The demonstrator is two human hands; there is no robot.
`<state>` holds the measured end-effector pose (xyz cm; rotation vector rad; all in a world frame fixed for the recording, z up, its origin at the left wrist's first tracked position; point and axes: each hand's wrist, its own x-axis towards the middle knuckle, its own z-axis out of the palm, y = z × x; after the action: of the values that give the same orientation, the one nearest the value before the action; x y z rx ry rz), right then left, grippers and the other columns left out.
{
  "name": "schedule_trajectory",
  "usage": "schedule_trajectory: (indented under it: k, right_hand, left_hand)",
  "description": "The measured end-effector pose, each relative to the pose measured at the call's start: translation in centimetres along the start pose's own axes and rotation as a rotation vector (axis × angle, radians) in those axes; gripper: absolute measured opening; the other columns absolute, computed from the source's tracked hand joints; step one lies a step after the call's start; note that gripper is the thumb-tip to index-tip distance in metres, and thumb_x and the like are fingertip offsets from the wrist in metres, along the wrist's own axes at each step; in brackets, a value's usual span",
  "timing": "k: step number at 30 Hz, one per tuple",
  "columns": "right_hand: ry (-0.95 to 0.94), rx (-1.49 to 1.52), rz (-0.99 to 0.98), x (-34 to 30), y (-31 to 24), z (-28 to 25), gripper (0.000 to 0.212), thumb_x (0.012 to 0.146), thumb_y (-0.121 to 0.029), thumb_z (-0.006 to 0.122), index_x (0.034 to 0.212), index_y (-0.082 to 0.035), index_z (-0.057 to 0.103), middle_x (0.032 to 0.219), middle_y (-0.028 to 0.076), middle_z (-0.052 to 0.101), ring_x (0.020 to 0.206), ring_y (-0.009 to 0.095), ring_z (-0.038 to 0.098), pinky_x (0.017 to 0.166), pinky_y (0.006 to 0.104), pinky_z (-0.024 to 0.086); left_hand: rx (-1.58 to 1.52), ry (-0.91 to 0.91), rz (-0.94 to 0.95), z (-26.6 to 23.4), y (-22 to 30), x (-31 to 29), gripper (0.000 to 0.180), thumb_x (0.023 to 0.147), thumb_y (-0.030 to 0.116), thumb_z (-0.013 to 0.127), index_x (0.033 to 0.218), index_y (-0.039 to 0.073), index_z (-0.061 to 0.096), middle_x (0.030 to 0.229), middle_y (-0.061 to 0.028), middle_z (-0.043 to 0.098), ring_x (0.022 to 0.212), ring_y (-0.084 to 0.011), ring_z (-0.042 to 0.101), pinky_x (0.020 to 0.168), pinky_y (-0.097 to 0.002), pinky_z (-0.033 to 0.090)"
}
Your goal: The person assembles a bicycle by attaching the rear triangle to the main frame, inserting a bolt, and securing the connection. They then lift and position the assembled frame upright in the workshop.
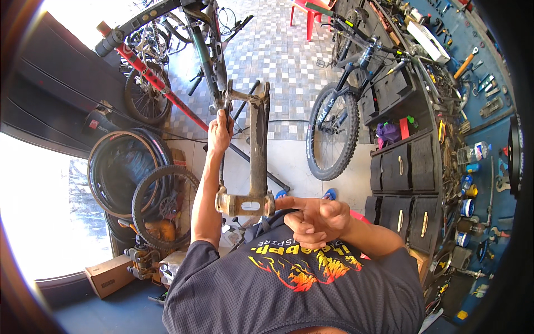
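A dirt-streaked bicycle swingarm is held up in front of my chest, its slotted pivot end toward me and its forked end farther off. My left hand is closed round its left side, with the thumb up; part of that side is hidden behind the fingers. At the right of the pivot end, my right hand reaches in with the index finger stretched out to its edge. The other fingers are loosely curled and hold nothing. Just beyond my left hand is a bike frame with a dark green tube.
A red pole slants across the left. Tyres and a cardboard box lie at the left. A mountain bike stands ahead right, beside black drawers and a blue tool wall. Farther off is a red stool.
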<state>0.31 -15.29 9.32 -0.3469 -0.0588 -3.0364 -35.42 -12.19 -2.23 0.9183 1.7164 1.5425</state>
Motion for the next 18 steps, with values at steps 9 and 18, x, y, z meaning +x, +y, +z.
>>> schedule_trajectory:
  k: [9,18]
  right_hand:
    - [0.185,-2.861,-0.488,-0.6,-5.0,0.1,0.078,0.081,-0.018,0.078,0.151,-0.04,0.051,0.1,0.005,0.055,0.071,0.022,0.06,0.06,0.0345,0.054]
    - [0.217,-0.717,-0.054,-1.1,-2.3,-1.9,0.07,0.099,-0.026,0.071,0.161,-0.017,0.04,0.1,0.001,0.055,0.069,0.01,0.053,0.058,0.0276,0.051]
  left_hand:
    - [0.121,-0.304,-0.248,1.9,-1.5,0.4,0.077,0.104,0.076,0.04,0.067,0.009,0.052,0.057,0.0022,0.044,0.049,-0.0117,0.041,0.05,-0.0303,0.033]
    - [0.193,-0.27,-0.241,1.7,-4.3,0.1,0.086,0.1,0.082,0.033,0.063,0.006,0.052,0.052,-0.0025,0.045,0.05,-0.017,0.047,0.054,-0.0335,0.039]
